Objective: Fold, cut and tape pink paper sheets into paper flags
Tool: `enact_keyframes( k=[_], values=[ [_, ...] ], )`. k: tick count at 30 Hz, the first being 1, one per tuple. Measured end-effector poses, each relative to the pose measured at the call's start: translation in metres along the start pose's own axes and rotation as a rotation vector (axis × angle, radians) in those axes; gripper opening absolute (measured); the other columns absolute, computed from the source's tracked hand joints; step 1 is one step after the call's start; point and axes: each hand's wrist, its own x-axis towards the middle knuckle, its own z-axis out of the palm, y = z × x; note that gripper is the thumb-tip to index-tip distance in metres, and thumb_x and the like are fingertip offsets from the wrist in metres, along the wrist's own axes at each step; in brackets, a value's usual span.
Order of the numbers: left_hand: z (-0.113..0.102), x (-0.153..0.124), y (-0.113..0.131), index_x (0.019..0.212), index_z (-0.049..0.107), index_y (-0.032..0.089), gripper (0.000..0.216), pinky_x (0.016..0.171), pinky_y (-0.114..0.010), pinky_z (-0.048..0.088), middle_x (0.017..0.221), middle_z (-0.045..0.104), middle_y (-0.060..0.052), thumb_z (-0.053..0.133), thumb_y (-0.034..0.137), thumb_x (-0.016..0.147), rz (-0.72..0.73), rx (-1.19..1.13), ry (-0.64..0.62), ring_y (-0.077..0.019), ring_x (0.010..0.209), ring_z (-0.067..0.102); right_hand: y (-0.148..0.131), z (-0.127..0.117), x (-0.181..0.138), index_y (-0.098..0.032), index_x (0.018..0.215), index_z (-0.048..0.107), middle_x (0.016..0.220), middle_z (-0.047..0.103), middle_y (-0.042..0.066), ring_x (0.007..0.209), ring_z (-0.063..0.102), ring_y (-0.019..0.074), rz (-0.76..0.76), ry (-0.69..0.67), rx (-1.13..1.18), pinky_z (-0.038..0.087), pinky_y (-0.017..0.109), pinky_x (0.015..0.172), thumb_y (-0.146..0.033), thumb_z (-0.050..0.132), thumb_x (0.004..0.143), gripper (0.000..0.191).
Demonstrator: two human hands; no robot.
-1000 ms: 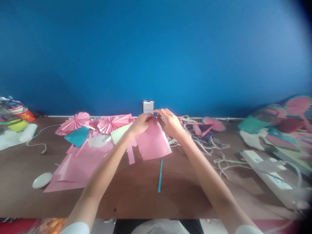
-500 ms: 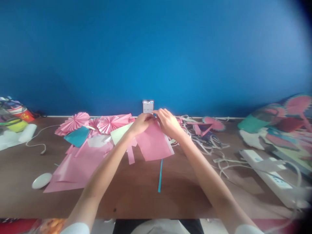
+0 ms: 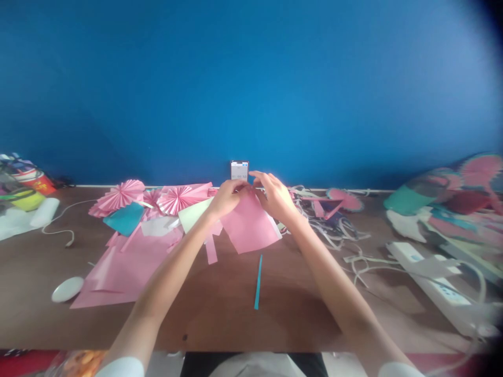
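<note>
A sheet of pink paper (image 3: 251,225) with a white edge on its right side hangs over the desk. My left hand (image 3: 228,198) is closed on its upper left part, thumb and fingers pinching near the top. At the upper right of the sheet is my right hand (image 3: 274,195), its index finger stretched out and the thumb apart from it; whether the thumb touches the paper I cannot tell. A thin blue paper strip (image 3: 258,283) lies on the desk below. Left of the sheet are a pale green paper (image 3: 192,213) and a narrow pink strip (image 3: 211,250).
A phone (image 3: 239,170) stands against the blue wall. Pink folded fans (image 3: 178,200) and larger pink paper (image 3: 129,267) lie left, by a white oval object (image 3: 67,289). On the right are tangled cables (image 3: 334,235), a power strip (image 3: 432,283) and a blurred heap of paper crafts (image 3: 463,199).
My right hand has opened somewhat and drawn slightly away from my left fingers. The pink sheet has risen a little and shifted slightly right. My left hand keeps its pinch.
</note>
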Motion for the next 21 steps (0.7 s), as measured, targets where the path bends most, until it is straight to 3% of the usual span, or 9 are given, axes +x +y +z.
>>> enact_keyframes(
  k=[11,21],
  values=[
    [0.0008,0.0007,-0.0010,0.097,0.071,0.016,0.026,0.075,-0.029,0.044,0.090,0.072,-0.005,0.049,0.029,0.092,-0.008,0.019,0.013,-0.0198,0.084,0.064,-0.0024,-0.0004,0.0000,-0.020,0.135,0.048,0.104,0.064,0.011,0.095,0.052,0.0278,0.002,0.007,-0.057,0.043,0.040,0.082,-0.015,0.040,0.093,0.043],
    [-0.0009,-0.0009,0.0034,0.091,0.069,0.016,0.026,0.071,-0.028,0.042,0.084,0.071,-0.004,0.050,0.033,0.092,-0.001,0.028,0.012,-0.0185,0.079,0.062,-0.0052,-0.0024,0.0012,-0.019,0.137,0.044,0.107,0.063,0.012,0.096,0.053,0.0275,-0.001,0.001,-0.056,0.043,0.040,0.084,-0.014,0.040,0.093,0.044]
  ],
)
